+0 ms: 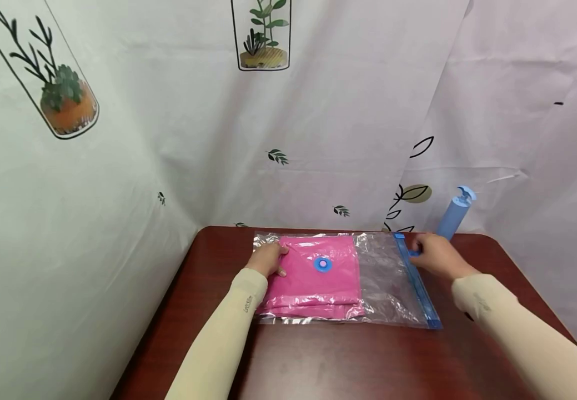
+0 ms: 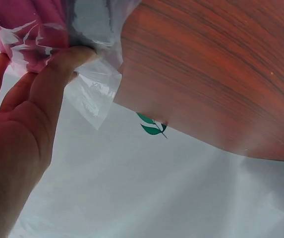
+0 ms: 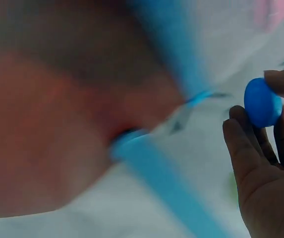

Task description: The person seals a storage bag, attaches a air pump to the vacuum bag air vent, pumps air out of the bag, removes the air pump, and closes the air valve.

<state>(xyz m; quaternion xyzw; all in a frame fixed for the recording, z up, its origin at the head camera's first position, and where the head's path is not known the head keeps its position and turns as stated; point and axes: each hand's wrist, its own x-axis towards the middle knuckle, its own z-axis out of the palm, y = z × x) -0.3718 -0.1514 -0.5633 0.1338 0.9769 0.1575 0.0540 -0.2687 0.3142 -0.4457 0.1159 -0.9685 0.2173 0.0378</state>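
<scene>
A clear vacuum storage bag (image 1: 380, 278) lies flat on the table with folded pink fabric (image 1: 313, 289) inside its left part. Its round blue valve (image 1: 322, 264) sits over the fabric, and a blue zip strip (image 1: 420, 289) runs along the right end. My left hand (image 1: 267, 259) grips the bag's left edge; in the left wrist view its thumb presses the plastic near a loose corner. Above the zip strip's far end, my right hand (image 1: 438, 254) pinches a round blue cap (image 3: 261, 102) between thumb and fingers, seen in the right wrist view.
A blue hand pump (image 1: 453, 216) stands upright at the back right of the dark red wooden table (image 1: 328, 361), just beyond my right hand. White printed cloth (image 1: 318, 122) hangs behind and on both sides of the table.
</scene>
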